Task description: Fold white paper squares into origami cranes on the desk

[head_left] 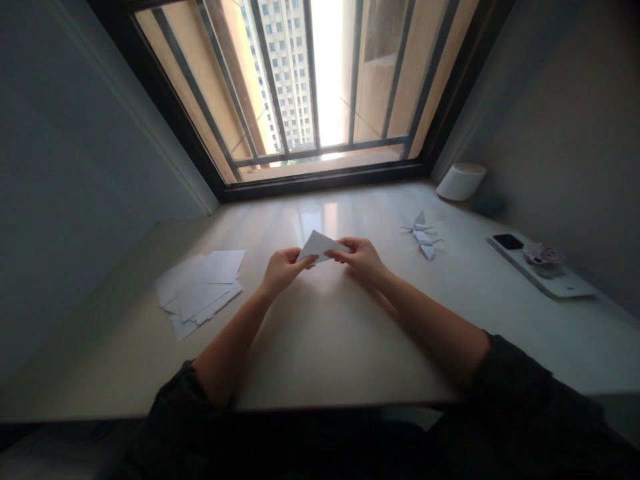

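A small sheet of white paper (319,245), folded to a triangle-like shape with its point upward, is held between both hands over the middle of the table. My left hand (284,270) pinches its left corner, thumb on the near face. On the other side, my right hand (364,257) grips the right corner, its thumb also lying across the front. The fingers behind the paper are mostly hidden. To the right, two folded paper cranes (423,237) rest close together on the table.
Loose white paper sheets (203,290) lie in an untidy pile at left. A phone (543,267) with a round attachment sits at right, near the wall. Behind it stand a white cylindrical object (461,182) and a dark small item (489,205). A barred window closes off the table's far side.
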Demonstrator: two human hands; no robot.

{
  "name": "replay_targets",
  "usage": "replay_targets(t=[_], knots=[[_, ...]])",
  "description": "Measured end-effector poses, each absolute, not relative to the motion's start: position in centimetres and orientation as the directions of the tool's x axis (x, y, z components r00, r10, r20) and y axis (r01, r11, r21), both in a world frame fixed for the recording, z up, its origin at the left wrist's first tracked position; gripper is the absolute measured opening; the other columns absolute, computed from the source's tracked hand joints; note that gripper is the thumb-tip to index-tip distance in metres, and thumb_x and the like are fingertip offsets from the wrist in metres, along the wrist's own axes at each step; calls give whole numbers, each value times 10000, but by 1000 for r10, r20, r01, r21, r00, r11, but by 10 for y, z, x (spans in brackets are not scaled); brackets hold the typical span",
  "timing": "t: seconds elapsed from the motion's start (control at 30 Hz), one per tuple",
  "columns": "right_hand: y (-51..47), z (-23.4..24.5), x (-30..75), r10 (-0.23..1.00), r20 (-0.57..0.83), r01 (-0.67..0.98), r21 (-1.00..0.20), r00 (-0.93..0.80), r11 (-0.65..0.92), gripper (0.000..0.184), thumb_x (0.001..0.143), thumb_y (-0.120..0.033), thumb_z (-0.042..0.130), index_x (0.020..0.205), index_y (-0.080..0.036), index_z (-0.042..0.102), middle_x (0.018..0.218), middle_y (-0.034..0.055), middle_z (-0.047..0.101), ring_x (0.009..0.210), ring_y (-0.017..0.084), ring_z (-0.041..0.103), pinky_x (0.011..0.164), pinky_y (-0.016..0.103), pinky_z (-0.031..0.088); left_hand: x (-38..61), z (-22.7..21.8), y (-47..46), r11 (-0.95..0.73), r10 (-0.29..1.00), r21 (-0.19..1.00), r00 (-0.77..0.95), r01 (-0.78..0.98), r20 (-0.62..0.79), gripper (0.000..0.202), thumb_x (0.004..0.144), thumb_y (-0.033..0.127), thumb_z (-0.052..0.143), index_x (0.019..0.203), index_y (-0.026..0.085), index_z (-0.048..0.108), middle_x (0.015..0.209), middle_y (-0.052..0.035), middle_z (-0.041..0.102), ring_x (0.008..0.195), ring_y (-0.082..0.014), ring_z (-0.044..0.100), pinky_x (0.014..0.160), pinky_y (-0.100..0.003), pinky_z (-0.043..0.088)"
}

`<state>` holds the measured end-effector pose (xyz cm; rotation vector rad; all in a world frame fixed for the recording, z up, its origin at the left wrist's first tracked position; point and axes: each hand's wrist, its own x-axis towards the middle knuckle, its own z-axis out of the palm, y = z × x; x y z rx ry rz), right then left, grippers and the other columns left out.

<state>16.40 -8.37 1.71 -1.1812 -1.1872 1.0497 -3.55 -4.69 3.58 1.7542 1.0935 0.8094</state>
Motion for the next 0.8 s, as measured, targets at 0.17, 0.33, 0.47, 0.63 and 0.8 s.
replay_targets(t=[0.17, 0.33, 0.47, 0.63, 0.8], knots=[[-86, 18, 160, 991, 86, -55, -994, 100, 92, 384, 537, -502, 816, 606, -173, 631, 561, 16, 642, 535, 136, 573, 550, 268, 411, -32, 37, -43, -39, 988, 998, 151, 45, 32, 359, 622, 482, 771, 778, 162, 720, 714, -44, 691, 655, -140, 614, 647, -242, 438], [-92, 22, 149, 989, 20, -218, -975, 148, 52, 405, 529, -508, 826, 623, -177, 612, 608, 31, 670, 618, 179, 654, 620, 288, 454, -22, 34, -51, 3, 980, 997, 198, -76, 12, 371, 603, 435, 795, 870, 185, 733, 826, -51, 714, 788, -170, 641, 725, -271, 458], [-95, 21, 142, 994, -20, -272, -962, 109, 10, 407, 540, -513, 819, 665, -175, 628, 640, 32, 683, 665, 179, 667, 661, 292, 466, -17, 33, -59, 48, 968, 998, 249, -42, -36, 313, 615, 426, 785, 788, 167, 753, 804, -71, 726, 750, -166, 629, 745, -292, 450], [-95, 21, 139, 998, -23, -289, -957, 58, -5, 424, 509, -517, 830, 637, -182, 603, 610, 23, 674, 633, 164, 648, 620, 281, 465, -18, 37, -60, 186, 957, 969, 255, -166, -140, 299, 577, 404, 815, 743, 166, 743, 827, -77, 726, 803, -177, 648, 796, -308, 459], [-94, 22, 139, 999, -11, -305, -952, 41, 2, 417, 501, -507, 837, 625, -184, 604, 603, 17, 665, 624, 157, 642, 661, 302, 483, -23, 38, -53, 262, 954, 928, 219, -265, -206, 314, 558, 389, 831, 755, 173, 717, 873, -72, 721, 903, -196, 656, 840, -316, 457]])
